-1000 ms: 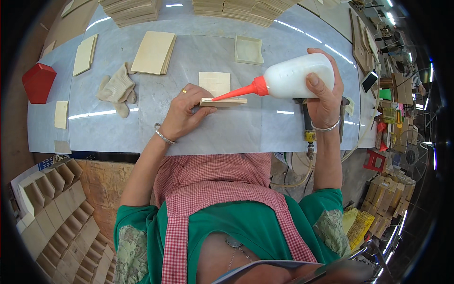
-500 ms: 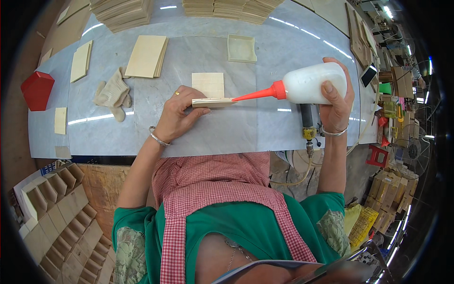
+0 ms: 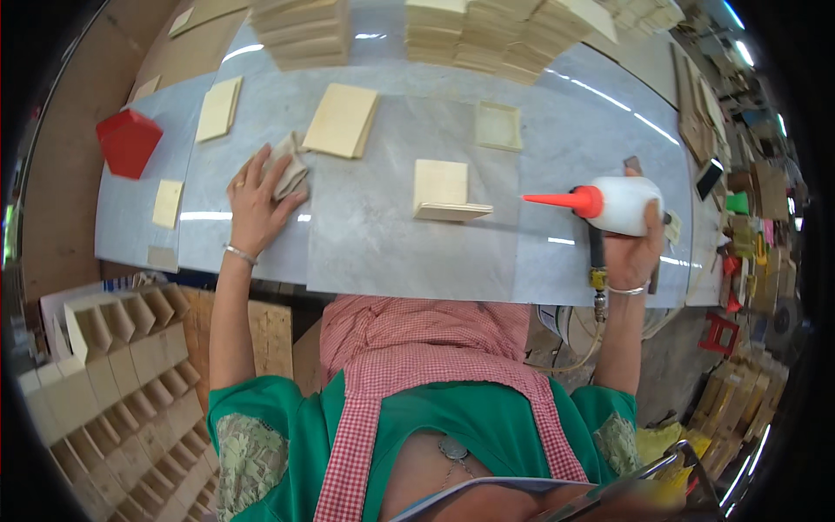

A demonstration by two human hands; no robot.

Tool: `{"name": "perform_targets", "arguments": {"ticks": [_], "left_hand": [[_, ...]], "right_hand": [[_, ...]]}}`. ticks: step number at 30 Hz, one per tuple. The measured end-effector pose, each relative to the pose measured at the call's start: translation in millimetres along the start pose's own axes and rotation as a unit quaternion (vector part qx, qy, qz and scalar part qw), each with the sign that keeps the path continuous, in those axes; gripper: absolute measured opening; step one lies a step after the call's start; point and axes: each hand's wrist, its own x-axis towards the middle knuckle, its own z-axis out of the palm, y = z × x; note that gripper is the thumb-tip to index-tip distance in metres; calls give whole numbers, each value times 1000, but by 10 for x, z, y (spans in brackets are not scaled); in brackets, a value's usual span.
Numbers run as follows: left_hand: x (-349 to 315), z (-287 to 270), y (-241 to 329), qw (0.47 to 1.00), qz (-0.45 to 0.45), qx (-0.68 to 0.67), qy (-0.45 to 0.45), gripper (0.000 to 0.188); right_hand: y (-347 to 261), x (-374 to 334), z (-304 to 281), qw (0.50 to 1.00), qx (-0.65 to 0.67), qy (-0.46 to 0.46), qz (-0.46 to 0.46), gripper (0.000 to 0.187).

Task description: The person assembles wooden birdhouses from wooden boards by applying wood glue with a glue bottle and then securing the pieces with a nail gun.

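Note:
My right hand (image 3: 633,252) is wrapped round a white squeeze bottle (image 3: 628,202) with a long red nozzle, held over the right of the table with the tip pointing left. My left hand (image 3: 254,209) lies at the left with its fingers apart, touching a crumpled off-white work glove (image 3: 294,167) and partly covering it. Between my hands, a pale thin wooden panel (image 3: 440,180) lies on the table, with a narrow wooden strip (image 3: 452,211) along its near edge. Neither hand touches these wooden pieces.
Small wooden boards (image 3: 341,120) lie beyond the glove. A shallow square tray (image 3: 498,126) sits farther right. A red angular box (image 3: 129,143) stands at the far left. Tall board stacks (image 3: 496,35) line the back. Below the bottle is a black-handled air tool (image 3: 597,261) with a hose.
My left hand has let go of the wooden piece and moved left to the glove. The nozzle has drawn away from the wood to the right. The view has shifted.

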Motion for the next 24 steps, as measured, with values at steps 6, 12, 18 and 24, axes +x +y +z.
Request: {"name": "perform_targets", "arguments": {"ticks": [6,12,18,24], "left_hand": [[-111,63,-343,997,-6,42,65,24],[225,-492,627,763,-239,-579,157,24],[587,-684,2043,835,63,-529,134,35],[900,-620,2620,860,108,-464,182,21]], "right_hand": [[122,-149,223,995,80,45,48,49],[153,-319,408,991,107,61,54,46],[141,-526,694,983,146,59,91,45],[72,-797,331,977,181,19,112,46]]}}
